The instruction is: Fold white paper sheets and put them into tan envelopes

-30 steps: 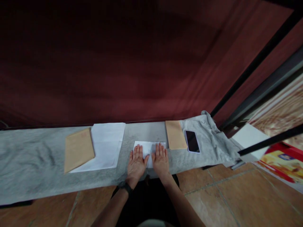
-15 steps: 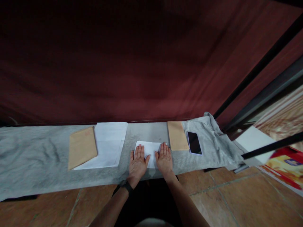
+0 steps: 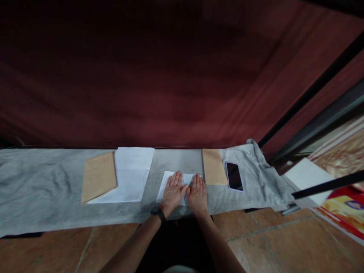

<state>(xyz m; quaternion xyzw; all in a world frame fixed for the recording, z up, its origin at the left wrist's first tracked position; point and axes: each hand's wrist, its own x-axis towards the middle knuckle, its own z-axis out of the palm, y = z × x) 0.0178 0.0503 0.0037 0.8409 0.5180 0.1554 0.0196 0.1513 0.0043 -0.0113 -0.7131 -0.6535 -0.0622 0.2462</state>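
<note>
A small white sheet of paper (image 3: 162, 188) lies on the grey cloth in front of me. My left hand (image 3: 172, 193) rests flat on its middle, palm down, fingers stretched out. Flat on the paper's right part is my right hand (image 3: 197, 194), its thumb meeting the left thumb. Neither hand grips anything. Just right of the paper is a brown envelope (image 3: 214, 167), with a phone (image 3: 234, 176) beside it. Farther left, another brown envelope (image 3: 99, 176) overlaps larger white sheets (image 3: 132, 174).
The grey cloth (image 3: 34, 182) covers a long, narrow surface against a dark red curtain (image 3: 159, 106). At the right are black bars (image 3: 330, 184), a white panel (image 3: 308, 176) and a red and yellow box (image 3: 345, 208). Below lies a tiled floor (image 3: 113, 242).
My left hand has slid right across the paper to meet my right thumb, uncovering the paper's left part. My right hand stays on the paper. The view has shifted slightly.
</note>
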